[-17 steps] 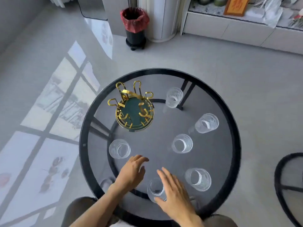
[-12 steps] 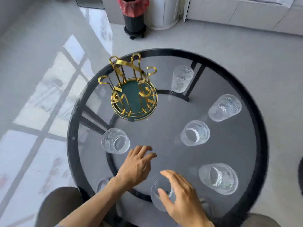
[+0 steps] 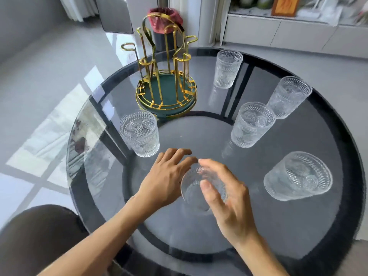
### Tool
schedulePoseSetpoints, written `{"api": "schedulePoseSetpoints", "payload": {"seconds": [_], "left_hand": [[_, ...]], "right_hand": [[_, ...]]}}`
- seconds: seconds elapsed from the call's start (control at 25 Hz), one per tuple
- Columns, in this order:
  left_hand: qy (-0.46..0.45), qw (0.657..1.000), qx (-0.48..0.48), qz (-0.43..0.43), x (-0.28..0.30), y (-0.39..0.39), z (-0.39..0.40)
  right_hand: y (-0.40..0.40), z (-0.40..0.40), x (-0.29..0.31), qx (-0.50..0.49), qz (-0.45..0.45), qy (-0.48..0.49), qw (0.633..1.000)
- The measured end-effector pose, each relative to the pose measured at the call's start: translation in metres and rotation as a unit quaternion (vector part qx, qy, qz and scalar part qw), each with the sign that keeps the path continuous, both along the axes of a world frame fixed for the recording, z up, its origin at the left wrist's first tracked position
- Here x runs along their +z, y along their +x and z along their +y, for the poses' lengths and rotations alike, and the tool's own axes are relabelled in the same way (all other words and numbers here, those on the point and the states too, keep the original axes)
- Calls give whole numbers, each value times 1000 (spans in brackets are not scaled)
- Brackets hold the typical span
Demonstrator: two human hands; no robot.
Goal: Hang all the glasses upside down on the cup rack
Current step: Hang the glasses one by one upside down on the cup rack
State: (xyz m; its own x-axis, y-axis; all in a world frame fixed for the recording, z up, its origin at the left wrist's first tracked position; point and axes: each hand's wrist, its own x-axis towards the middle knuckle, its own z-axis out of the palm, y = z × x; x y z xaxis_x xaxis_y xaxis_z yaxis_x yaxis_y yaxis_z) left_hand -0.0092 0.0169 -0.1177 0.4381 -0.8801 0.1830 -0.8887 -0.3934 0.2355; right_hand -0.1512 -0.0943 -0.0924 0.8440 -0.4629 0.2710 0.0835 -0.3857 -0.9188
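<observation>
A gold wire cup rack (image 3: 167, 90) with a green base stands at the far left of the round glass table (image 3: 346, 156), with no glass on its hooks. Several ribbed clear glasses stand upright around it: one on the left (image 3: 140, 134), one at the back (image 3: 227, 68), two on the right (image 3: 288, 96) (image 3: 251, 124) and one at the near right (image 3: 296, 176). My right hand (image 3: 225, 200) wraps the nearest glass (image 3: 196, 188), thumb on its near side and fingers over the far rim. My left hand (image 3: 165, 176) lies beside that glass, fingers apart, fingertips at its left edge.
A black bin with a red liner (image 3: 165, 20) stands on the floor behind the rack. White cabinets (image 3: 298, 34) run along the back wall. My knee (image 3: 35, 236) shows at the lower left, under the table's edge.
My right hand has closed round the nearest glass. My left hand has slid right, up against it. The view has dropped lower and closer to the table.
</observation>
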Motion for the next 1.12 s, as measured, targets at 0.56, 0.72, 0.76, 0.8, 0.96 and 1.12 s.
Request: {"api": "schedulePoseSetpoints", "payload": {"seconds": [0.56,0.72,0.76,0.8,0.96,1.12], "left_hand": [[-29,999,13,-13,-6,-3,6],[-128,987,42,91,-3,-15,7],[-200,959,69,188,4,-18,9],[-270,911,91,298,12,-23,10],[-362,700,69,611,50,-38,10],[-355,630,82,686,87,-28,15]], "right_hand": [[-28,18,-10,23,40,13,999],[-23,16,-4,10,4,77,997],[-18,12,-1,6,-18,113,993],[-11,8,3,1,-47,153,987],[18,-3,24,16,-136,260,956],[47,-4,36,44,-148,308,939]]}}
